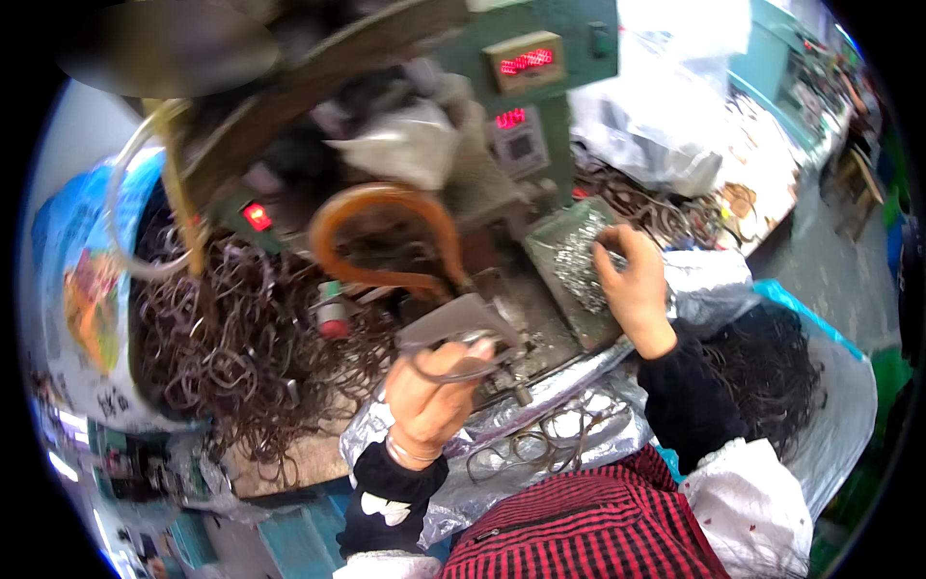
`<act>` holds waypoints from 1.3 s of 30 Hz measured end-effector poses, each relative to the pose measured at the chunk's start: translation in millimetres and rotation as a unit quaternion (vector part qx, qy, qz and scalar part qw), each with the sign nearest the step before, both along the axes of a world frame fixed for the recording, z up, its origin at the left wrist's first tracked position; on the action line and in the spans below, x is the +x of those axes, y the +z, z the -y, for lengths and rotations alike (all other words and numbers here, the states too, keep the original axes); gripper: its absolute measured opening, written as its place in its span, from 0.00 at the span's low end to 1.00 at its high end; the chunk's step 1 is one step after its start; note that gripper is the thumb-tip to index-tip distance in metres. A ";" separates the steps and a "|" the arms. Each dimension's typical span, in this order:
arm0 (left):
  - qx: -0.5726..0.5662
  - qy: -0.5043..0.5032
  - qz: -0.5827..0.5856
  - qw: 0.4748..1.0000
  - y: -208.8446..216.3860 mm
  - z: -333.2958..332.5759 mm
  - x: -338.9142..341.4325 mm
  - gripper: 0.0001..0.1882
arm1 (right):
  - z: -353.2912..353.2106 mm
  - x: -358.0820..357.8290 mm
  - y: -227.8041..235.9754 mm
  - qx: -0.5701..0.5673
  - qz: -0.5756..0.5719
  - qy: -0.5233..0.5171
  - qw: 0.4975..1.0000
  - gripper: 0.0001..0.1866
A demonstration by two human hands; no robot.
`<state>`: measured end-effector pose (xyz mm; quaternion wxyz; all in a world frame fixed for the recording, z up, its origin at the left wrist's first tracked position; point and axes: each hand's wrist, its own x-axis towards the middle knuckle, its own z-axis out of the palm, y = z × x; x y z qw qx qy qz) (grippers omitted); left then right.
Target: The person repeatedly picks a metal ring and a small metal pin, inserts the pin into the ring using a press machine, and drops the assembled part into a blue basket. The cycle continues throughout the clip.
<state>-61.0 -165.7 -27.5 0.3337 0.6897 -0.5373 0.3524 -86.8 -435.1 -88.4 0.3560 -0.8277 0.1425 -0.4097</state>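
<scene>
My left hand [424,405] is closed, its fingertips partly behind a clear plastic guard [453,323] at the machine's working point. A thin greyish-brown loop of band [422,369] curves around the fingers and appears held in them. My right hand [637,294] is over a green metal tray [548,234], thumb and fingertips curled together among small silver metal pieces [579,261]. What the right fingertips hold, if anything, is too small to tell. An orange curved tube [386,198] arches just beyond the guard.
A large heap of brown-grey bands [241,338] lies at the left, spilling from a printed sack [92,299]. The green machine [569,68] carries red displays. Silver sheeting [569,429] covers the near edge. A plastic bag of dark strands [767,372] sits at the right.
</scene>
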 end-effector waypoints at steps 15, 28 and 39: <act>-0.062 0.634 0.034 0.770 60.3 -209.1 -5.6 0.09 | -8.0 -20.4 -8.1 0.062 0.028 0.104 0.992 0.08; -0.137 0.510 -0.165 0.833 8.5 -222.5 71.3 0.14 | 19.7 -67.2 -35.4 0.042 0.000 -0.001 0.999 0.07; 0.017 0.257 -0.748 0.612 102.2 -192.2 128.5 0.12 | -53.0 -3.4 62.9 0.023 0.080 0.255 0.963 0.13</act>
